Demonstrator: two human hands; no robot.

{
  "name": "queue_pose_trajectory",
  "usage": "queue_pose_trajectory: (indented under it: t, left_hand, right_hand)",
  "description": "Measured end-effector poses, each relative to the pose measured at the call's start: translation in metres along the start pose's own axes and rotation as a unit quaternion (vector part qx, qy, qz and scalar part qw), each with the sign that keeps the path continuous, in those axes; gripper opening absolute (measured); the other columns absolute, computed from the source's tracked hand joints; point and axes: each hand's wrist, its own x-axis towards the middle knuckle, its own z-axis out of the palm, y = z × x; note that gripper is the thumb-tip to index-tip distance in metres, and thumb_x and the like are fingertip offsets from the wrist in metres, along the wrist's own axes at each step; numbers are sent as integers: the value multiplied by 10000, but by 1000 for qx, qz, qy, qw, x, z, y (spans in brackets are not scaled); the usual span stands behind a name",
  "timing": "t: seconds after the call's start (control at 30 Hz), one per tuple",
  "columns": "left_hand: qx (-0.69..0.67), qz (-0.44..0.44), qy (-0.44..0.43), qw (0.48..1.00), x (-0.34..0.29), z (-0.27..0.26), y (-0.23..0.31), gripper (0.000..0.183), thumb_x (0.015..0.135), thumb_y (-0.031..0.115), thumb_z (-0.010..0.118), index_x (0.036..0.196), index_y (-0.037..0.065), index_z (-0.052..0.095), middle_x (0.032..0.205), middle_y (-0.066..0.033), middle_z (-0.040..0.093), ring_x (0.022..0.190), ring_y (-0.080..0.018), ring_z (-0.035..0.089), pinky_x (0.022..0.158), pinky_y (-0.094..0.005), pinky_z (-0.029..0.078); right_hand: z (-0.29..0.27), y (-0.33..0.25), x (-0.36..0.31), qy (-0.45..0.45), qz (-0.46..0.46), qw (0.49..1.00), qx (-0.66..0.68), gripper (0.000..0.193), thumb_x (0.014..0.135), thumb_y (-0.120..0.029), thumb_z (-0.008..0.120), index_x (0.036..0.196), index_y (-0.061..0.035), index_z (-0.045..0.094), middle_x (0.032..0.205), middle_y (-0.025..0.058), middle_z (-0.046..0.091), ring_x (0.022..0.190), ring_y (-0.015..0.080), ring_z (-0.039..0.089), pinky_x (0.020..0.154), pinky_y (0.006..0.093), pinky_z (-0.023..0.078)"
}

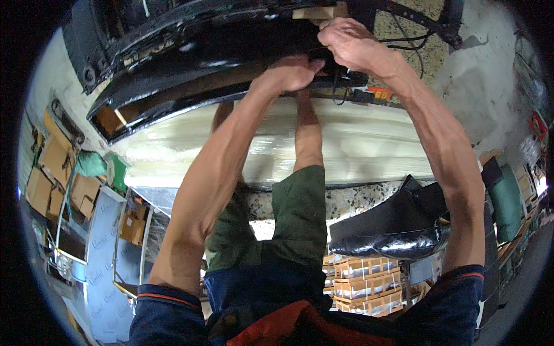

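A long, curved piece with a glossy black covering (225, 49) lies across the top of the view, a bare brown gap showing along its near side. My left hand (288, 74) rests against its near edge, thumb stretched to the right; the other fingers are lost in the dark material. Just beyond and to the right, my right hand (349, 43) is closed with its fingers bent together at the piece's right end. Whatever is in those fingers is too small or hidden to name. Thin black cords (412, 43) run to the right of that hand.
Beneath the black piece is a long, pale plastic-wrapped form (363, 135). A black padded piece (386, 225) lies at right, near stacked wooden crates (366, 282). Cardboard boxes (55, 158) and a pale blue panel (104, 265) stand left. A dark frame (421, 20) spans the upper right.
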Motion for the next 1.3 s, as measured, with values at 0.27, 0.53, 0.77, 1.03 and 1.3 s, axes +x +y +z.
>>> queue_pose_trajectory:
  t: [0.27, 0.53, 0.77, 1.03, 1.3]
  left_hand:
    - [131, 164, 387, 898, -58, -9, 6, 618, 693, 120, 797, 1290, 137, 639, 1286, -140, 617, 1206, -395, 547, 1031, -478, 455]
    - [-29, 250, 319, 914, -11, 9, -15, 190, 761, 37, 709, 950, 38, 728, 863, -143, 658, 850, -379, 650, 775, -452, 534]
    - [56, 313, 273, 908, -11, 14, -16, 178, 788, 11, 666, 945, 43, 743, 866, -154, 659, 799, -384, 659, 723, -430, 538]
    - [-122, 99, 324, 933, -13, 5, -8, 150, 879, 117, 701, 985, 20, 742, 933, -181, 734, 887, -361, 721, 821, -409, 550]
    - [-87, 170, 436, 880, 17, -35, -23, 170, 883, 189, 714, 977, 61, 774, 914, -160, 765, 884, -318, 752, 818, -408, 569]
  right_hand:
    - [-10, -66, -5, 128, 72, 989, -20, 168, 816, -198, 608, 803, -57, 700, 877, 134, 675, 903, 311, 684, 712, 439, 580]
    - [0, -111, -23, 190, 251, 947, 64, 280, 710, 21, 700, 990, 32, 690, 1080, 200, 661, 1027, 379, 648, 818, 444, 568]
    - [20, -148, -64, 336, 430, 801, 247, 174, 857, -23, 683, 1028, -15, 653, 975, 166, 613, 934, 353, 638, 768, 468, 527]
    - [6, -139, -53, 359, 461, 765, 270, 243, 872, -43, 718, 1103, 7, 665, 938, 165, 679, 738, 310, 654, 692, 416, 528]
    - [5, -148, -29, 281, 515, 774, 240, 300, 897, -128, 682, 1160, 12, 650, 1028, 233, 694, 921, 443, 686, 797, 537, 542]
